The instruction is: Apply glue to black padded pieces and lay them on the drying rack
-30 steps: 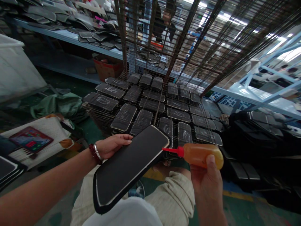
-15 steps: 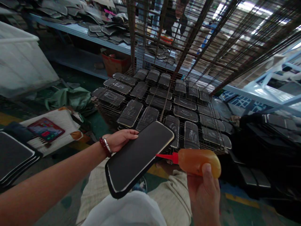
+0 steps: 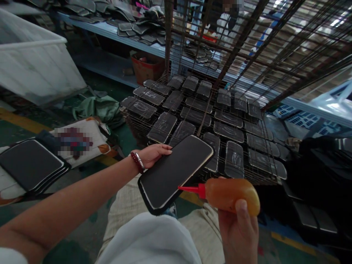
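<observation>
A flat black padded panel [image 3: 176, 170] with rounded corners and a pale line along its edge is tilted above my lap. My left hand [image 3: 155, 154] grips its upper left edge, thumb on top and the other fingers hidden beneath. In my right hand [image 3: 240, 227] is a squeeze bottle [image 3: 232, 194] of amber liquid, lying nearly level. Its red pointed nozzle meets the panel's near right edge, at the pale line. Beyond the panel, similar dark panels [image 3: 162, 127] lie in rows on a wire rack [image 3: 200, 126].
To the left, stacked black panels [image 3: 31, 165] rest on a pale padded seat [image 3: 93, 137]. A white bin [image 3: 41, 66], green cloth [image 3: 93, 110] and red-brown box [image 3: 147, 68] stand farther back. A rusty wire grid [image 3: 233, 47] rises behind the rack. Dark piled pieces [image 3: 316, 205] lie at right.
The nozzle tip has moved along the panel's edge toward its lower end. The view has shifted left, so the rack and panel appear farther right.
</observation>
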The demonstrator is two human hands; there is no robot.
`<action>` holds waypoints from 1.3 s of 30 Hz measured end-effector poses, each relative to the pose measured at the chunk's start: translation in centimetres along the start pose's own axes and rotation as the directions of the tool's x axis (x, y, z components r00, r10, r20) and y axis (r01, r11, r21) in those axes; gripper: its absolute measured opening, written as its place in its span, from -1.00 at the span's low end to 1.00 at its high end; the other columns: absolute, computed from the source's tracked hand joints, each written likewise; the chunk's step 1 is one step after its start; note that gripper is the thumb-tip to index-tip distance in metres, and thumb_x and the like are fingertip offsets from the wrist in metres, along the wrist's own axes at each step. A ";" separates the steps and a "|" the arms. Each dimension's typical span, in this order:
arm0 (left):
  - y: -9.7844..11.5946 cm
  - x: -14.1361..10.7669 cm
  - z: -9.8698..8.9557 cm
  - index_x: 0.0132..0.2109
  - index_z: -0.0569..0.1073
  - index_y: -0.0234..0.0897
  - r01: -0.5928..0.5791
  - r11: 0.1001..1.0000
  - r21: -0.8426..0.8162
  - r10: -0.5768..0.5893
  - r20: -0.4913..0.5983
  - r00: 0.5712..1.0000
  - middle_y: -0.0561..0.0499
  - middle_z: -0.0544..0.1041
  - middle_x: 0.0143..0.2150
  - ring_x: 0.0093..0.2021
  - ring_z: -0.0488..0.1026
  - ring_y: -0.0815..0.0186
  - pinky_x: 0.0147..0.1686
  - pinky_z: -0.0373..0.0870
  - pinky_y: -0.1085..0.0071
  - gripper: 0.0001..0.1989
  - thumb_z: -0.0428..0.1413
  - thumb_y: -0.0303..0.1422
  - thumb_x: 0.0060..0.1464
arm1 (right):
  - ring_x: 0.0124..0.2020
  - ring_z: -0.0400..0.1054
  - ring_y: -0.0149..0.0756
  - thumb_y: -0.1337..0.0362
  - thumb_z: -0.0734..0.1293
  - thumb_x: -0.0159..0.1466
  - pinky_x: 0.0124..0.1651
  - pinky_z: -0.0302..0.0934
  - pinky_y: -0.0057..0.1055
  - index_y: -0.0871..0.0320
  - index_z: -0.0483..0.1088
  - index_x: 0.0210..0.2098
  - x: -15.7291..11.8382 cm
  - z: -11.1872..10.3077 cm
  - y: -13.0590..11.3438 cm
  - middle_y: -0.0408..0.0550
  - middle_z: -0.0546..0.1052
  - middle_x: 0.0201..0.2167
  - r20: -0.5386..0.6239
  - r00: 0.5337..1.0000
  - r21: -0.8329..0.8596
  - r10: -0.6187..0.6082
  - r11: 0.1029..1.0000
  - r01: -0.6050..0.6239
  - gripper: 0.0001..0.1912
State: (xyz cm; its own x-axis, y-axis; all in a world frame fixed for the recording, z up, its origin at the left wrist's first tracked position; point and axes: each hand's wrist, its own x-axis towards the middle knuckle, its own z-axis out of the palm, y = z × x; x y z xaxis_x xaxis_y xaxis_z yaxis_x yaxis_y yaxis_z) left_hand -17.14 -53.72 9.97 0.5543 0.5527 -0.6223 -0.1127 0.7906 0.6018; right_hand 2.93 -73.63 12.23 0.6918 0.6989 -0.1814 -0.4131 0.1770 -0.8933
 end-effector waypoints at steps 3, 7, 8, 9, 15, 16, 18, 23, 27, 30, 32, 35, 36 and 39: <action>0.0 0.2 0.0 -0.25 0.48 -0.39 -0.009 1.000 0.000 0.009 -0.011 1.000 -0.10 0.58 -0.40 -0.44 0.55 0.23 -0.38 0.54 0.30 -0.82 0.18 -0.58 -0.09 | 0.00 0.41 0.00 0.13 0.48 0.13 -0.20 0.44 -0.24 0.10 0.38 0.01 -0.4 0.2 0.2 0.12 0.50 -0.03 -0.015 1.000 -0.012 0.011 1.000 -0.011 -0.51; 0.3 0.1 0.2 -0.26 0.45 -0.37 -0.021 1.000 -0.011 0.020 -0.065 0.998 -0.07 0.56 -0.45 -0.46 0.54 0.23 -0.40 0.54 0.29 -0.82 0.17 -0.60 -0.09 | -0.02 0.41 0.05 0.14 0.47 0.13 -0.19 0.43 -0.16 0.11 0.35 0.03 -0.9 0.1 0.3 0.17 0.48 -0.01 0.006 1.000 -0.020 0.020 1.000 -0.019 -0.49; 0.4 0.1 0.3 -0.26 0.44 -0.36 -0.027 1.000 -0.016 0.025 -0.084 0.996 -0.06 0.55 -0.46 -0.47 0.54 0.23 -0.41 0.54 0.29 -0.81 0.16 -0.60 -0.09 | -0.01 0.41 0.05 0.15 0.47 0.14 -0.17 0.43 -0.14 0.10 0.34 0.04 -1.0 0.1 0.2 0.17 0.47 0.00 0.031 0.999 -0.022 0.024 0.999 -0.024 -0.49; 0.5 0.1 0.4 -0.26 0.44 -0.36 -0.034 0.999 -0.020 0.032 -0.104 0.994 -0.05 0.55 -0.46 -0.48 0.53 0.24 -0.42 0.53 0.29 -0.81 0.16 -0.61 -0.09 | -0.01 0.40 0.05 0.15 0.46 0.15 -0.14 0.42 -0.13 0.11 0.33 0.06 -1.0 0.0 0.2 0.18 0.46 0.02 0.052 0.998 -0.026 0.027 0.999 -0.026 -0.48; 0.9 0.0 0.3 -0.26 0.43 -0.35 -0.098 0.994 -0.051 0.086 -0.191 0.978 -0.05 0.55 -0.48 -0.51 0.53 0.22 -0.46 0.53 0.29 -0.80 0.15 -0.61 -0.09 | 0.00 0.39 0.01 0.13 0.48 0.12 -0.11 0.40 -0.16 0.13 0.34 0.08 -1.1 -0.1 0.2 0.19 0.44 0.03 0.100 0.995 -0.037 0.018 0.999 -0.015 -0.44; 0.9 -0.1 0.3 -0.26 0.42 -0.34 -0.114 0.992 -0.058 0.098 -0.216 0.971 -0.05 0.55 -0.49 -0.52 0.52 0.23 -0.47 0.52 0.29 -0.81 0.14 -0.62 -0.08 | 0.00 0.39 0.00 0.13 0.48 0.12 -0.10 0.39 -0.16 0.13 0.35 0.07 -1.0 -0.1 0.2 0.19 0.44 0.03 0.097 0.995 -0.037 0.013 0.999 -0.010 -0.43; 1.2 -0.2 0.5 -0.27 0.41 -0.34 -0.151 0.986 -0.074 0.126 -0.270 0.955 -0.04 0.55 -0.50 -0.54 0.51 0.25 -0.49 0.52 0.31 -0.82 0.11 -0.63 -0.06 | 0.03 0.37 0.02 0.12 0.48 0.11 -0.11 0.39 -0.15 0.14 0.34 0.08 -1.0 -0.1 0.2 0.20 0.43 0.05 0.083 0.997 -0.036 0.005 0.999 -0.002 -0.42; 1.5 -0.8 0.9 -0.29 0.39 -0.34 -0.262 0.953 -0.150 0.189 -0.379 0.906 -0.02 0.55 -0.49 -0.55 0.51 0.28 -0.50 0.52 0.36 -0.84 0.08 -0.64 -0.02 | 0.08 0.33 0.02 0.13 0.47 0.15 -0.08 0.38 -0.18 0.13 0.34 0.10 -0.3 -0.2 -0.3 0.17 0.41 0.08 0.040 0.999 -0.027 -0.020 0.999 0.021 -0.44; 0.8 -1.1 1.1 -0.32 0.39 -0.35 -0.369 0.902 -0.225 0.252 -0.419 0.872 -0.02 0.54 -0.49 -0.53 0.51 0.32 -0.46 0.52 0.40 -0.87 0.06 -0.64 0.03 | 0.12 0.30 -0.07 0.16 0.41 0.23 -0.06 0.36 -0.28 0.14 0.37 0.07 0.5 0.1 -1.1 0.10 0.40 0.11 -0.021 0.987 -0.050 -0.158 0.986 0.157 -0.55; 0.0 -1.2 1.3 -0.33 0.40 -0.36 -0.426 0.869 -0.250 0.299 -0.422 0.856 -0.04 0.54 -0.48 -0.52 0.51 0.32 -0.43 0.54 0.38 -0.89 0.05 -0.62 0.07 | 0.10 0.32 -0.14 0.18 0.39 0.26 -0.08 0.35 -0.36 0.16 0.38 0.05 1.0 0.0 -1.1 0.07 0.42 0.09 -0.041 0.971 -0.095 -0.236 0.968 0.231 -0.61; -0.5 -1.4 1.5 -0.33 0.39 -0.37 -0.453 0.853 -0.258 0.314 -0.439 0.842 -0.04 0.53 -0.48 -0.53 0.50 0.34 -0.42 0.54 0.37 -0.89 0.05 -0.62 0.08 | 0.02 0.37 -0.17 0.17 0.39 0.27 -0.10 0.35 -0.36 0.16 0.37 0.07 1.1 -0.1 -1.0 0.07 0.47 0.00 -0.057 0.972 -0.125 -0.230 0.967 0.221 -0.59; -0.9 -1.6 1.8 -0.34 0.39 -0.37 -0.472 0.839 -0.270 0.317 -0.462 0.828 -0.01 0.52 -0.49 -0.55 0.48 0.37 -0.44 0.54 0.39 -0.90 0.06 -0.62 0.08 | -0.07 0.42 -0.15 0.13 0.39 0.26 -0.09 0.35 -0.28 0.16 0.37 0.05 1.3 -0.3 -1.0 0.05 0.52 -0.11 -0.088 0.969 -0.136 -0.232 0.966 0.219 -0.58; -1.0 -1.6 1.8 -0.34 0.39 -0.37 -0.477 0.835 -0.275 0.318 -0.466 0.826 -0.01 0.51 -0.49 -0.55 0.47 0.38 -0.45 0.54 0.40 -0.90 0.07 -0.62 0.08 | -0.06 0.42 -0.15 0.14 0.40 0.25 -0.09 0.35 -0.28 0.15 0.38 0.02 1.3 -0.2 -1.1 0.03 0.52 -0.12 -0.107 0.964 -0.128 -0.245 0.964 0.231 -0.60; -1.2 -1.7 1.9 -0.35 0.39 -0.38 -0.497 0.822 -0.278 0.337 -0.467 0.817 0.00 0.51 -0.49 -0.56 0.46 0.40 -0.49 0.52 0.44 -0.91 0.08 -0.61 0.07 | -0.01 0.38 -0.18 0.17 0.43 0.22 -0.10 0.36 -0.34 0.14 0.41 -0.04 1.3 0.0 -1.2 0.00 0.50 -0.08 -0.153 0.948 -0.099 -0.280 0.958 0.268 -0.65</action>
State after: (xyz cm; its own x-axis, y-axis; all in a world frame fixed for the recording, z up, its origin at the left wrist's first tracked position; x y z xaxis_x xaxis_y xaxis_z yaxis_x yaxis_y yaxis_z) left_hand -16.43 -56.11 11.29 0.0296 0.8411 -0.5400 -0.5975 0.4480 0.6651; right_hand 4.36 -72.93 13.09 0.8620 0.5066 0.0157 -0.1521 0.2879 -0.9455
